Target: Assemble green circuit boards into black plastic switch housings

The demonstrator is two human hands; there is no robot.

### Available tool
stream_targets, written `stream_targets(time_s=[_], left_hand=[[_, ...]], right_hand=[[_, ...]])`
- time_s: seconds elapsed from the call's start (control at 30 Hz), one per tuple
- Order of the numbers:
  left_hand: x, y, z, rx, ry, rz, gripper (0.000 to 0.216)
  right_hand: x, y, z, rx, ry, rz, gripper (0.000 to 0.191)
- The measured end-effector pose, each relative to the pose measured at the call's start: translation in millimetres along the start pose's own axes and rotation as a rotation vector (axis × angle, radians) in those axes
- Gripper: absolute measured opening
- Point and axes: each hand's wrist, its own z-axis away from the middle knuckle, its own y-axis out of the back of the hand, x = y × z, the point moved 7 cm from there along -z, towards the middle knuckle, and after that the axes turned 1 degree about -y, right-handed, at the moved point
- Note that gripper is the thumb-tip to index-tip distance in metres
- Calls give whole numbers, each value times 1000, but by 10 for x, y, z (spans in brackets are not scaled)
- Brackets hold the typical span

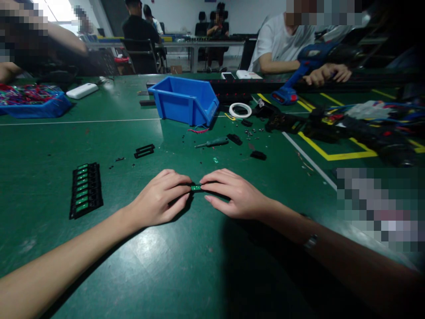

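Observation:
Between my hands, low over the green table, is a small green circuit board in a black frame (pixel 195 188). My left hand (pixel 168 195) has its fingers closed on the left end of this piece. On the other end rest the fingertips of my right hand (pixel 235 192), its thumb a little apart below. Both hands cover most of the piece, so its full outline is hidden. To the left lies a row of similar black frames with green boards (pixel 82 188), set side by side. Two bare black frames (pixel 144 151) lie beyond my left hand.
A blue bin (pixel 186 102) stands at the back, with a screwdriver (pixel 212 142), a white ring (pixel 240 110) and scattered screws (pixel 254 132) before it. A wire-filled blue tray (pixel 36 108) sits far left. At right, a co-worker's hand (pixel 327 74) is by a blue power drill (pixel 302 66).

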Motion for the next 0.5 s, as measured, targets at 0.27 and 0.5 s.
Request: stream_targets(time_s=[0.27, 0.5], left_hand=[[7, -3, -4, 5, 0, -5, 24], [-1, -5, -5, 5, -3, -7, 24]], right_hand=[[-7, 10, 4, 16, 3, -3, 25], [4, 5, 8, 17, -5, -12, 25]])
